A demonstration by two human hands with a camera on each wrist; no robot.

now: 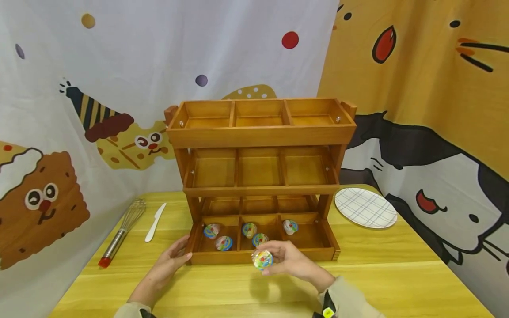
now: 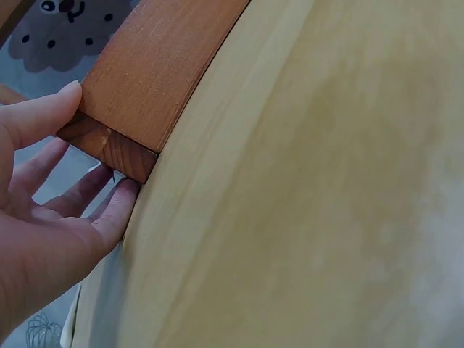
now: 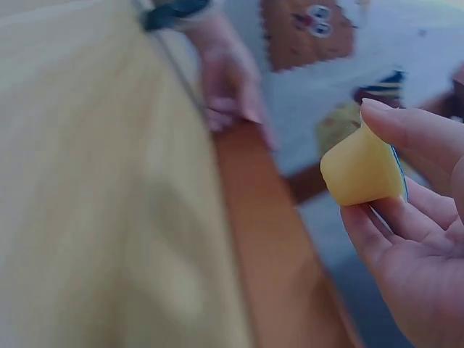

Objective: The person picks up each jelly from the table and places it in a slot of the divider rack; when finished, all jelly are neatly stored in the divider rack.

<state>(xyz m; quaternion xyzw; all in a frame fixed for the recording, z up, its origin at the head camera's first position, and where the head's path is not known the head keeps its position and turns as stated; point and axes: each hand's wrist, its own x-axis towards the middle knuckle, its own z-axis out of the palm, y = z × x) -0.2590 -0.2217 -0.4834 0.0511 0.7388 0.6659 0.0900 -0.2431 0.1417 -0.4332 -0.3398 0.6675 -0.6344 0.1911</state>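
My right hand pinches a small yellow jelly cup between thumb and fingers, just in front of the bottom tier. The cup's printed lid faces up toward the head camera. With thumb and fingers around its front left corner, my left hand holds the three-tier wooden shelf. In the bottom tier, two jelly cups lie in the left compartment and two more, including one jelly cup, in the middle. One jelly cup sits in the right compartment.
Left of the shelf lie a white plastic knife and a whisk with a red-tipped handle. A checked oval plate is on the table to the right. Printed curtains hang behind and on both sides.
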